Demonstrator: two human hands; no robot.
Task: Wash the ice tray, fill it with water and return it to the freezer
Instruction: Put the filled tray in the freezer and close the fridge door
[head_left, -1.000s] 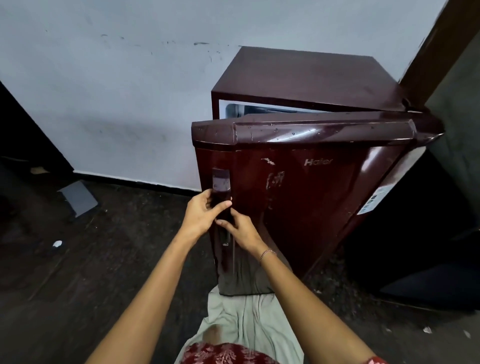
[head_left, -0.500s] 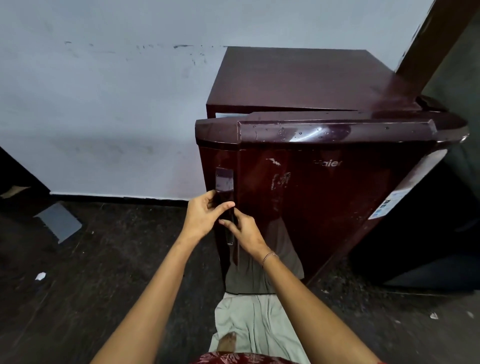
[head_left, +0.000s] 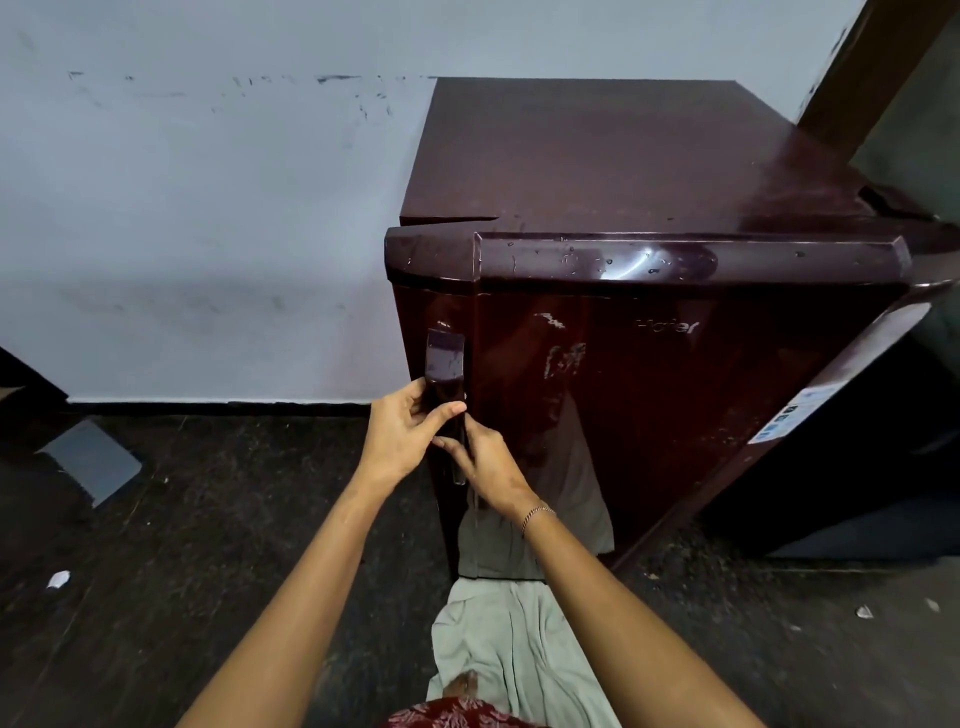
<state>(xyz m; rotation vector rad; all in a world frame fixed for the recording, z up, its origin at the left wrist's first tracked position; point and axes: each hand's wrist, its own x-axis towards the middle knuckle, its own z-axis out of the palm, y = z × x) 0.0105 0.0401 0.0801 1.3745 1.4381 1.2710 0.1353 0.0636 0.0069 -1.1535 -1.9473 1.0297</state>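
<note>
A small dark-maroon fridge (head_left: 649, 171) stands against the white wall, and its glossy door (head_left: 675, 395) sits almost flush with the body. Only a thin gap shows at the top left corner. A vertical door handle (head_left: 444, 358) runs down the door's left edge. My left hand (head_left: 402, 441) wraps the handle from the left, and my right hand (head_left: 485, 467), with a bracelet at the wrist, holds it from the right just below. No ice tray is in sight.
A pale grey cloth (head_left: 511, 644) lies on the dark floor at the fridge's foot, by my bare foot (head_left: 462, 683). A grey flat piece (head_left: 93, 460) and a white scrap (head_left: 58, 578) lie on the floor at left. A dark cabinet (head_left: 857, 493) stands right of the fridge.
The fridge door has swung in from partly open to nearly flush with the body; the white interior is no longer visible. Both hands stayed on the handle and moved with it.
</note>
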